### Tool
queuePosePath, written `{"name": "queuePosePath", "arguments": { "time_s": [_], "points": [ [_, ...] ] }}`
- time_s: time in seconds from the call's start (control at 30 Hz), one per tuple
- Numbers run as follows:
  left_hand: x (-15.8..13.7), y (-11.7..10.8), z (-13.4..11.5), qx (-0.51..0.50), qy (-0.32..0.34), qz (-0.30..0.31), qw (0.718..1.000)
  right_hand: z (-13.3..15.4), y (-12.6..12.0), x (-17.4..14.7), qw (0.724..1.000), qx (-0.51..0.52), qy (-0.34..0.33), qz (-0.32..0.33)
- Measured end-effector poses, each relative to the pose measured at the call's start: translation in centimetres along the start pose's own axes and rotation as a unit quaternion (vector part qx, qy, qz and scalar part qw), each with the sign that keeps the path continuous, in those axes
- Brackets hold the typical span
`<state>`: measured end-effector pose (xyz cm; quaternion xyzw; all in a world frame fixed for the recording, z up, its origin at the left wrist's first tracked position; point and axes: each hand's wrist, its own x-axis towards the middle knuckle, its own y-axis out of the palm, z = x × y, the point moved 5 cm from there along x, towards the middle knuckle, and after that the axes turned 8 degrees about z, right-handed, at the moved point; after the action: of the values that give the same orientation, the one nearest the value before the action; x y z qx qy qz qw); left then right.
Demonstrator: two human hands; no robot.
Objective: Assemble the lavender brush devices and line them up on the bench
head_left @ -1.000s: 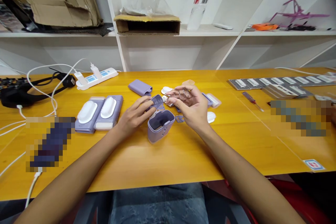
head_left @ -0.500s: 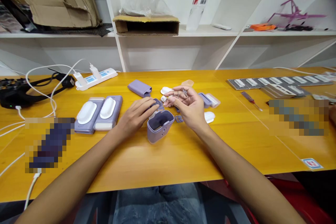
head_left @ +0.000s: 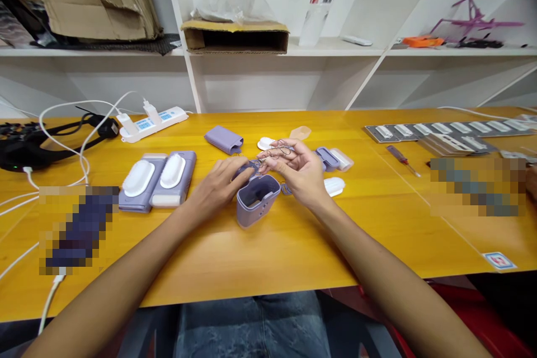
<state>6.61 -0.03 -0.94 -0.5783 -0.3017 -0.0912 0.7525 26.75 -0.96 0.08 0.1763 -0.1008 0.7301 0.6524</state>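
Observation:
My right hand (head_left: 300,170) pinches some thin dark wires (head_left: 283,149), which loop over its fingers. Close to its fingertips, my left hand (head_left: 220,179) curls its fingers over a small dark purple part (head_left: 248,169), partly hidden by them. Just in front of both hands stands an upright purple housing (head_left: 257,201) with its hollow top facing up. Behind the hands lie a purple sleeve (head_left: 224,140) and a white oval piece (head_left: 265,143). To the right of my right hand are a purple frame (head_left: 327,159), a clear cover (head_left: 342,160) and another white oval piece (head_left: 334,185).
Two purple units with white pads (head_left: 173,173) lie at the left, near a power strip (head_left: 155,123) with white cables. A blurred-out phone-like object (head_left: 81,229) is at the left front. A screwdriver (head_left: 403,161) and a long grey tray (head_left: 453,127) are at the right.
My right hand's fingertips have moved slightly closer to the left hand, and the wire loops have shifted. A small white piece seen at the fingertips earlier no longer shows.

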Motion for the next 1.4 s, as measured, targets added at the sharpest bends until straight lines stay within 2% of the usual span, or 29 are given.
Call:
{"name": "queuePosePath", "arguments": {
  "time_s": [0.23, 0.33, 0.4, 0.47, 0.5, 0.6, 0.67, 0.7, 0.83, 0.9, 1.07, 1.27, 1.4],
  "points": [
    [0.2, -0.2, 0.0, -0.047, -0.031, -0.002, 0.998, 0.5, 0.7, -0.2, 0.999, 0.019, 0.008, 0.046],
    [0.0, -0.1, 0.6, -0.057, -0.06, -0.028, 0.996, 1.4, -0.4, 0.0, 0.998, -0.034, 0.015, 0.055],
    [-0.2, -0.1, 1.2, -0.065, -0.078, -0.049, 0.994, 2.2, -1.9, 0.1, 0.992, -0.104, 0.041, 0.062],
    [-0.5, -0.1, 1.7, -0.076, -0.096, -0.066, 0.99, 2.3, -3.3, 0.0, 0.967, -0.195, 0.108, 0.126],
    [-0.6, -0.1, 1.9, -0.08, -0.104, -0.073, 0.989, 2.2, -3.8, -0.1, 0.941, -0.252, 0.14, 0.175],
    [-0.7, -0.1, 2.2, -0.075, -0.118, -0.083, 0.987, 1.1, -5.2, -1.0, 0.83, -0.385, 0.243, 0.323],
    [-0.7, -0.1, 2.2, -0.069, -0.121, -0.084, 0.987, 0.6, -5.7, -1.2, 0.789, -0.43, 0.259, 0.355],
    [-0.7, -0.1, 2.2, -0.069, -0.122, -0.084, 0.987, 0.4, -5.8, -1.1, 0.783, -0.444, 0.251, 0.355],
    [-0.6, -0.1, 1.9, -0.072, -0.116, -0.08, 0.987, 0.5, -5.7, -0.6, 0.796, -0.476, 0.199, 0.316],
    [-0.5, -0.2, 1.9, -0.072, -0.113, -0.081, 0.988, 0.5, -5.7, -0.5, 0.787, -0.496, 0.195, 0.31],
    [-0.6, -0.1, 1.9, -0.073, -0.113, -0.076, 0.988, -0.3, -5.5, -0.8, 0.722, -0.568, 0.223, 0.326],
    [-0.6, 0.1, 1.9, -0.077, -0.116, -0.071, 0.988, -1.0, -3.4, -0.9, 0.659, -0.658, 0.213, 0.294],
    [-0.5, -0.1, 1.8, -0.076, -0.114, -0.075, 0.988, -1.0, -2.2, -1.0, 0.627, -0.693, 0.188, 0.302]
  ]
}}
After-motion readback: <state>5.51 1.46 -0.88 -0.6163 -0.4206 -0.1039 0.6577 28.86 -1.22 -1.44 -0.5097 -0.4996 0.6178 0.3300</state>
